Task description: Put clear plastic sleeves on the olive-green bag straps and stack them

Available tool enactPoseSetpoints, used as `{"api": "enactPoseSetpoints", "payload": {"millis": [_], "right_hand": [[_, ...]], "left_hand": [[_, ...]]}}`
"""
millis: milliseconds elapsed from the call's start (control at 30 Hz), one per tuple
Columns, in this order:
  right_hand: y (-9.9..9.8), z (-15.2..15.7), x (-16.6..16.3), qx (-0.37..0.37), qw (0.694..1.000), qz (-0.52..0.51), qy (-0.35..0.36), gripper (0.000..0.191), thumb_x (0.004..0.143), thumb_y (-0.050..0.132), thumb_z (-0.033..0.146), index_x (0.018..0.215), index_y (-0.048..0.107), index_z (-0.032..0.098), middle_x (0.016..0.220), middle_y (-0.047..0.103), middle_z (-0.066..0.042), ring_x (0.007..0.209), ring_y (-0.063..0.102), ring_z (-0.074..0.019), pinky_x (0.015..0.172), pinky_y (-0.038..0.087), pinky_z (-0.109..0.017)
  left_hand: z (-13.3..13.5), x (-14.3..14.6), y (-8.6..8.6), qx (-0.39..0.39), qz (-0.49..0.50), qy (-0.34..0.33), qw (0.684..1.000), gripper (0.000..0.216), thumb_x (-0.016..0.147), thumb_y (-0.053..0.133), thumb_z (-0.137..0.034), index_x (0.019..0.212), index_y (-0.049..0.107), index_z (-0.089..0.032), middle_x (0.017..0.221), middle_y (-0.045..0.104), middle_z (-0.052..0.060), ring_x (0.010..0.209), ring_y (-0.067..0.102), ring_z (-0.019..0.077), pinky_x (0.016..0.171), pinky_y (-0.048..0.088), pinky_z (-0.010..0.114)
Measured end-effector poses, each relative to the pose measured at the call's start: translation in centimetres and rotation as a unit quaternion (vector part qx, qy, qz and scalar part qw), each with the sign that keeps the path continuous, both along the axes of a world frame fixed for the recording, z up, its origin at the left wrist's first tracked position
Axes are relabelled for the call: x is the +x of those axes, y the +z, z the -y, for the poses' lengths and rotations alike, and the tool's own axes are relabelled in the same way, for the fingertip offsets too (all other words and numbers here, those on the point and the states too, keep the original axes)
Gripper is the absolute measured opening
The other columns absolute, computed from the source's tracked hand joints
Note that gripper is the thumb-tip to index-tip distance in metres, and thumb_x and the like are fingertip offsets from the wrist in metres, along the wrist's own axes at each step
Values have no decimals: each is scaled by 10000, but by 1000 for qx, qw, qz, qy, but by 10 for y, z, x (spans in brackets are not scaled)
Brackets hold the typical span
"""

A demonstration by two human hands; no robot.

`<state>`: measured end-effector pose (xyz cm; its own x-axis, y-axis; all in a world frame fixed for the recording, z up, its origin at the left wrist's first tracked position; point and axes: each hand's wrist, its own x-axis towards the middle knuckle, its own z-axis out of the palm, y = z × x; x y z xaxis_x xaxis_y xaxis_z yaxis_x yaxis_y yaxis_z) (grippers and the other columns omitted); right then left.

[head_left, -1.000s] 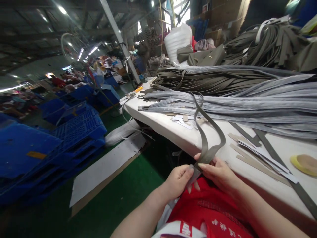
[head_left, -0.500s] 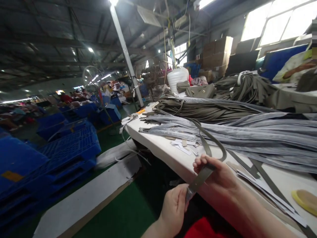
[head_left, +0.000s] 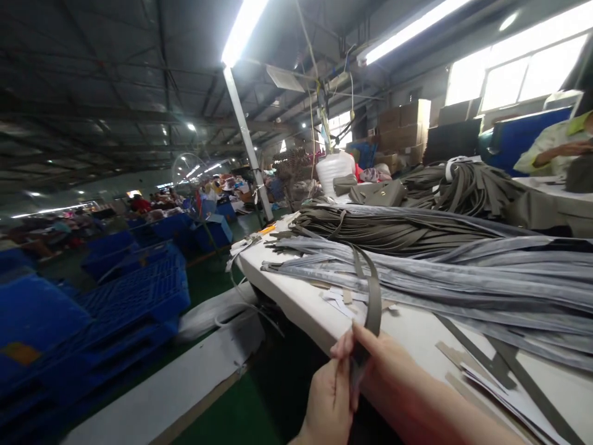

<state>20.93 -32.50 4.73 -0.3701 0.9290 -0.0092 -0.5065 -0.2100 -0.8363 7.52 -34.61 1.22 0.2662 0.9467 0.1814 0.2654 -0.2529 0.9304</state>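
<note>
A flat olive-grey strap (head_left: 373, 296) loops up from the table and comes down into my two hands. My left hand (head_left: 327, 392) is closed on its end, low in front of the table edge. Right beside it, my right hand (head_left: 370, 352) pinches the same strap, with the fingers touching those of the left. The strap's very end is hidden between my fingers. Behind the hands lie a bundle of olive straps (head_left: 384, 228) and a bundle of straps under greyish film (head_left: 417, 266), both stretched along the white table (head_left: 407, 324).
Paper scraps (head_left: 337, 301) and loose strips (head_left: 500, 386) lie on the table. Olive bags (head_left: 377, 193) and a white foam roll (head_left: 336, 173) stand behind. A co-worker's sleeve (head_left: 542, 151) shows at right. Blue pallets (head_left: 134, 303) and a white board (head_left: 176, 377) are at left.
My right hand has moved down and left along the strap to meet my left hand. The strap's loop has narrowed and shifted left. The view has tilted upward slightly.
</note>
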Motion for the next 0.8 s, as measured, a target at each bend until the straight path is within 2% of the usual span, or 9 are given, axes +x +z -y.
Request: {"api": "enactPoseSetpoints", "payload": {"millis": [67, 100, 200, 300, 400, 500, 600, 700, 800], "right_hand": [[10, -8, 17, -23, 998, 14, -59, 411, 754, 759, 554, 866, 672, 168, 807, 719, -60, 742, 687, -176, 676, 553, -274], [15, -13, 27, -24, 996, 54, -71, 413, 717, 802, 514, 912, 682, 170, 831, 733, -65, 759, 689, -175, 677, 550, -264], [16, -27, 52, -19, 969, 246, -8, 497, 756, 708, 632, 776, 672, 136, 640, 700, -72, 449, 567, -112, 410, 405, -206], [13, -29, 68, -11, 938, 333, 94, 593, 828, 564, 707, 694, 634, 134, 452, 602, -41, 293, 382, -64, 321, 227, -190], [16, -26, 78, 44, 934, 328, 139, 519, 804, 645, 649, 669, 617, 150, 477, 611, -24, 334, 430, -69, 347, 272, -185], [16, -29, 80, 104, 929, 334, 124, 535, 809, 649, 631, 582, 613, 148, 511, 618, -30, 394, 481, -75, 403, 359, -197], [1, -37, 72, 88, 932, 342, 77, 526, 750, 698, 641, 577, 614, 151, 500, 610, -18, 374, 460, -70, 387, 350, -198], [-24, -41, 55, 14, 928, 367, 67, 578, 665, 726, 696, 527, 560, 160, 435, 569, -10, 322, 427, -69, 345, 296, -198], [-42, -37, 35, -38, 938, 334, 85, 666, 671, 642, 785, 484, 527, 156, 420, 541, -26, 335, 451, -77, 354, 284, -194]], "left_hand": [[0, -2, 3, 29, -28, 24, 999, 572, 999, 253, -589, 658, 485, -192, 540, 462, -8, 501, 437, 109, 504, 332, 230], [0, -4, 4, 37, -45, 36, 998, 553, 1010, 256, -555, 658, 480, -193, 554, 470, -6, 520, 445, 112, 522, 339, 230], [0, -11, 7, 60, -100, 59, 991, 511, 1029, 253, -484, 679, 488, -195, 570, 474, -7, 556, 461, 122, 566, 352, 238], [-3, -14, 9, 85, -154, 57, 983, 479, 1036, 257, -435, 715, 518, -194, 602, 496, -5, 601, 484, 130, 616, 366, 247], [-5, -14, 6, 78, -166, 35, 982, 465, 1039, 260, -423, 780, 565, -187, 631, 519, -5, 619, 503, 127, 636, 379, 246], [-6, -11, 2, 20, -115, 4, 993, 484, 1038, 251, -456, 814, 577, -177, 613, 511, -17, 541, 478, 105, 576, 379, 232], [-5, -8, 0, -9, -65, 5, 998, 505, 1036, 249, -478, 768, 547, -172, 579, 484, -27, 484, 444, 86, 525, 359, 217], [-1, -9, -1, 46, -70, 47, 995, 499, 1037, 268, -464, 724, 523, -171, 553, 456, -28, 500, 436, 83, 539, 349, 214], [7, -15, -4, 74, -72, 66, 992, 483, 1039, 271, -452, 755, 540, -168, 546, 437, -31, 499, 423, 82, 536, 346, 211]]}}
